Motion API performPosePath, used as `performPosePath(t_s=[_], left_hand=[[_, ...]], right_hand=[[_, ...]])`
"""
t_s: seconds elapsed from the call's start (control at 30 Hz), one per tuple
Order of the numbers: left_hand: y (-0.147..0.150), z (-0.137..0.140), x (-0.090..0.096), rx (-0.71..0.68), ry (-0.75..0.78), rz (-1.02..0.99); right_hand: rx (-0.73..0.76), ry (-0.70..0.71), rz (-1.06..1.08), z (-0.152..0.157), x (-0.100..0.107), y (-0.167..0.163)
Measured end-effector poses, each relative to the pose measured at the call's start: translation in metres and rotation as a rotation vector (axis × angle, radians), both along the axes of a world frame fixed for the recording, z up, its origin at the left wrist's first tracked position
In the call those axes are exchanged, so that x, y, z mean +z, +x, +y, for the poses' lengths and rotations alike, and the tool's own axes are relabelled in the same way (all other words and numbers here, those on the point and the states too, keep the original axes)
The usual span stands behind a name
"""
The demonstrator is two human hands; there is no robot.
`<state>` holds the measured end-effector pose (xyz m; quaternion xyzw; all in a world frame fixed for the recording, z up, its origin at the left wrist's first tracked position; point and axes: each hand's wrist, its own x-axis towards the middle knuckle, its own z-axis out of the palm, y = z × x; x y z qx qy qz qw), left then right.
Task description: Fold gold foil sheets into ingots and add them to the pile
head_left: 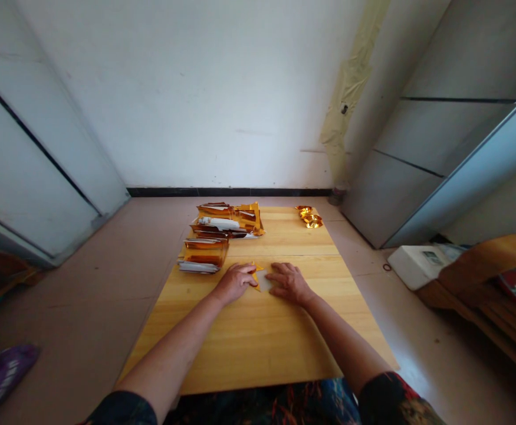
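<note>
On the wooden table (258, 336), a small pale sheet (264, 281) with shiny amber film (258, 285) along its left side lies between my hands. My left hand (235, 283) is closed at the film's left edge, thumb and fingers on it. My right hand (291, 283) rests palm down with its fingers spread, the fingertips touching the sheet's right side. Beyond my left hand are stacked amber film pieces with white and dark layers, one stack nearer (203, 252) and a larger one farther back (227, 221).
Crumpled gold foil (309, 218) sits at the table's far right corner. A white wall (222, 100) rises behind the table. A grey refrigerator (399, 165) and a white box (417, 265) stand to the right. A purple bag (3, 378) lies on the floor at left.
</note>
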<state>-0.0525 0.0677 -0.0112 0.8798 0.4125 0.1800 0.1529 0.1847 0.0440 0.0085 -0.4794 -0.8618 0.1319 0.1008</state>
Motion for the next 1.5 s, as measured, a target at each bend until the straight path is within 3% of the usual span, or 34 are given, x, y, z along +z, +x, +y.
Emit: performPosePath(t_s=[0.43,0.6,0.8,1.07,1.27,1.5], left_hand=[[0.006,-0.005,-0.007,0.042,0.033,-0.027],[0.006,-0.005,-0.010,0.065,0.018,-0.028],[0.008,-0.010,-0.006,0.082,0.001,-0.031],[0.008,-0.013,-0.001,0.054,0.026,-0.039],[0.008,-0.014,-0.001,0.075,0.018,-0.039],[0.009,-0.015,0.001,0.079,-0.021,-0.045]], right_hand=[[0.078,0.020,0.116,0.008,-0.012,-0.001],[0.044,0.052,0.081,0.011,-0.013,-0.004],[0.017,0.095,0.081,0.012,-0.010,-0.016],[0.116,0.095,0.136,0.019,-0.017,-0.016],[0.066,0.103,0.124,0.023,-0.018,-0.022],[0.104,0.059,0.157,0.015,-0.019,-0.010]])
